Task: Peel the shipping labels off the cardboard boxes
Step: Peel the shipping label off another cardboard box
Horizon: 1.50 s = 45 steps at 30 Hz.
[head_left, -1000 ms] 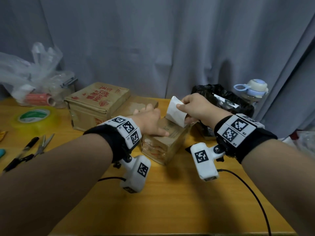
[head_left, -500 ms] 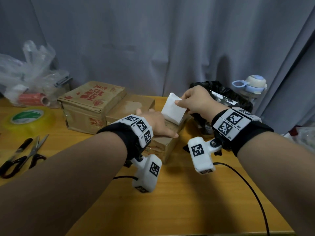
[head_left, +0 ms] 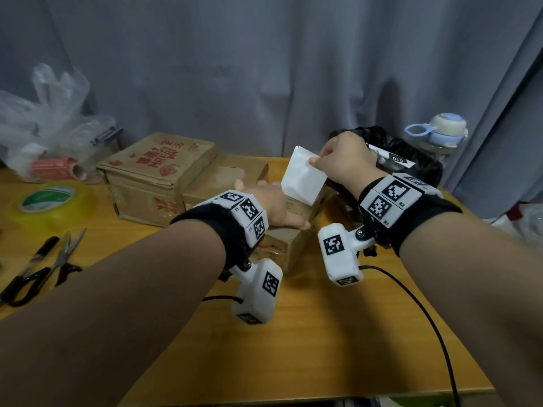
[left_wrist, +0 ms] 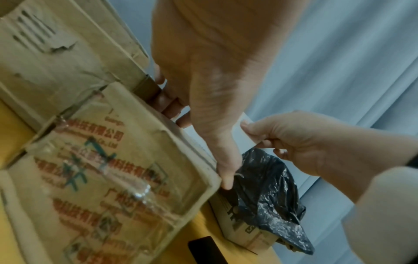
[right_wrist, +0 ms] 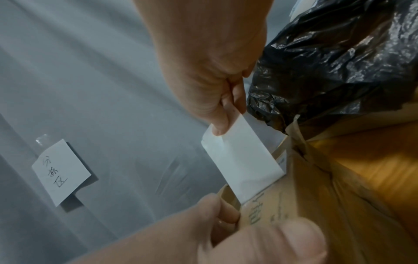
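A small brown cardboard box [head_left: 293,248] [left_wrist: 113,169] [right_wrist: 282,210] sits mid-table. My left hand [head_left: 276,207] [left_wrist: 199,142] grips it, fingers curled over the far edge and thumb along the near right edge. A white shipping label [head_left: 302,177] [right_wrist: 244,164] stands peeled up from the box top, blank side toward me, with only its lower edge still stuck. My right hand [head_left: 316,163] [right_wrist: 228,121] pinches the label's upper corner between thumb and forefinger, above and right of the box.
A larger red-printed box [head_left: 155,177] and a flat box [head_left: 226,177] lie behind left. A black plastic bag [head_left: 405,160] over another box and a water bottle [head_left: 443,133] stand right. Tape roll [head_left: 50,201], scissors [head_left: 58,259] and clear bags [head_left: 44,127] lie left.
My right hand has pulled the label higher and further back, so more of it is free of the box. My left hand stays on the box.
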### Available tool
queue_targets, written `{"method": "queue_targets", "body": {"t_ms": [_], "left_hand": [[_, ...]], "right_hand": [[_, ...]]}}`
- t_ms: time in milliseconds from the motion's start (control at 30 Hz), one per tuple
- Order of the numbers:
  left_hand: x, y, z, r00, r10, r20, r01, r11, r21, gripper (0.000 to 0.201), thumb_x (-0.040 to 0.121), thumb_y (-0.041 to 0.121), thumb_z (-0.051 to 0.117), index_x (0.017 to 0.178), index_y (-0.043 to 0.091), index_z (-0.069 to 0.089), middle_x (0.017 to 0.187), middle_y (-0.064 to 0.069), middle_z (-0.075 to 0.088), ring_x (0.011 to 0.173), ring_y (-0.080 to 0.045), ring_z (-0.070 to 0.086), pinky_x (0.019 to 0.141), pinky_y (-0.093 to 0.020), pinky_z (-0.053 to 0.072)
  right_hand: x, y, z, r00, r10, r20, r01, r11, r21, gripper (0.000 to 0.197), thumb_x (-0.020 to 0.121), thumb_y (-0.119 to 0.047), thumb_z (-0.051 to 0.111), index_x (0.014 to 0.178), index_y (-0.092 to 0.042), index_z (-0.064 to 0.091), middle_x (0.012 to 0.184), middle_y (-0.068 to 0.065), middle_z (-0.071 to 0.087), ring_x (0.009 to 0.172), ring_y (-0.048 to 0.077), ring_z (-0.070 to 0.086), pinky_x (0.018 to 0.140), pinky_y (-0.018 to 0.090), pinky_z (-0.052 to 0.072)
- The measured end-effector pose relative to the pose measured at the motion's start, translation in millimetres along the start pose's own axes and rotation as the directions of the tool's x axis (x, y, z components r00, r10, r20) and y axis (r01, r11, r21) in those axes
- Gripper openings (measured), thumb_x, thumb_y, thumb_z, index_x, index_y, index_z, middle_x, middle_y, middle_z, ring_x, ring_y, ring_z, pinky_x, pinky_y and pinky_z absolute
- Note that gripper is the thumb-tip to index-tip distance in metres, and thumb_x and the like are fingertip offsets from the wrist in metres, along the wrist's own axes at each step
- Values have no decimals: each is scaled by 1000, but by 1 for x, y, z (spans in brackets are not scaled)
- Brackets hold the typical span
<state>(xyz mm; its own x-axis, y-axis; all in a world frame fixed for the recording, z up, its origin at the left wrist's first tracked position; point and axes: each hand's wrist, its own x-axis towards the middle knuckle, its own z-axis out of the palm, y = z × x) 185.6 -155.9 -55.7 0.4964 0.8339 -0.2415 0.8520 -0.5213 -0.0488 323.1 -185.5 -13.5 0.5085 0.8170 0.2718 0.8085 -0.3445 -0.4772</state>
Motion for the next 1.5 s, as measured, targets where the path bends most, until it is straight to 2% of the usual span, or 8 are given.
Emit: {"method": "queue_targets", "body": {"t_ms": [133, 533, 700, 800, 967, 1133, 1333, 1500], "left_hand": [[-3, -1, 0, 1000, -24, -10, 24, 999, -32, 110, 62, 88, 44, 141, 14, 29, 139, -10, 43, 127, -31, 42, 106, -56, 20], [-6, 1, -1, 1000, -26, 2, 26, 1000, -15, 106, 63, 87, 45, 140, 14, 29, 135, -9, 45, 125, -30, 43, 108, -55, 20], [-8, 2, -4, 999, -22, 30, 22, 1000, -8, 106, 63, 88, 45, 140, 16, 26, 135, -8, 45, 125, -30, 42, 106, -53, 20], [-8, 3, -5, 999, -30, 39, 30, 1000, 3, 108, 63, 88, 45, 141, 17, 24, 137, -9, 44, 127, -31, 41, 106, -54, 21], [-6, 1, 1, 999, -28, 36, 29, 1000, -10, 110, 61, 90, 42, 142, 18, 23, 138, -9, 43, 129, -32, 39, 109, -58, 16], [-8, 3, 0, 999, -33, 33, 32, 999, 21, 109, 64, 89, 40, 144, 19, 20, 143, -10, 39, 131, -32, 39, 110, -57, 15], [-12, 4, -2, 999, -38, 37, 37, 999, 26, 107, 65, 88, 40, 144, 18, 20, 144, -11, 39, 131, -32, 40, 111, -57, 14], [-14, 5, -2, 999, -30, 24, 29, 999, 32, 106, 67, 87, 41, 144, 17, 20, 145, -12, 38, 132, -32, 38, 112, -58, 11]], "right_hand": [[3, 4, 2, 1000, 14, -27, -15, 999, -30, 21, 80, -44, 68, 88, -24, 69, 104, -2, 69, 109, 24, 58, 102, 42, 33], [9, 7, -6, 1000, 20, -22, -22, 997, -78, 21, 82, -43, 67, 89, -24, 71, 88, -4, 62, 110, 24, 57, 105, 46, 27], [12, 12, -5, 997, 50, -51, -54, 996, -76, 23, 80, -46, 68, 89, -25, 71, 99, -4, 69, 110, 22, 58, 105, 46, 25], [12, 11, -4, 997, 37, -67, -43, 995, -94, 22, 80, -46, 68, 85, -25, 71, 85, -7, 61, 107, 22, 58, 103, 45, 26], [11, 8, -8, 995, 22, -95, -29, 996, -83, 22, 81, -45, 68, 88, -24, 71, 97, -3, 68, 106, 23, 57, 99, 42, 26], [12, 3, -11, 996, -26, -90, 17, 995, -102, 20, 82, -44, 67, 82, -24, 71, 81, -5, 60, 103, 24, 57, 97, 42, 25], [12, 3, -13, 993, -36, -114, 25, 995, -97, 23, 83, -44, 66, 89, -23, 72, 94, -2, 68, 105, 24, 57, 97, 41, 26], [13, 5, -15, 993, -32, -110, 21, 995, -100, 23, 83, -45, 65, 88, -24, 72, 85, -5, 60, 108, 25, 55, 91, 38, 24]]}}
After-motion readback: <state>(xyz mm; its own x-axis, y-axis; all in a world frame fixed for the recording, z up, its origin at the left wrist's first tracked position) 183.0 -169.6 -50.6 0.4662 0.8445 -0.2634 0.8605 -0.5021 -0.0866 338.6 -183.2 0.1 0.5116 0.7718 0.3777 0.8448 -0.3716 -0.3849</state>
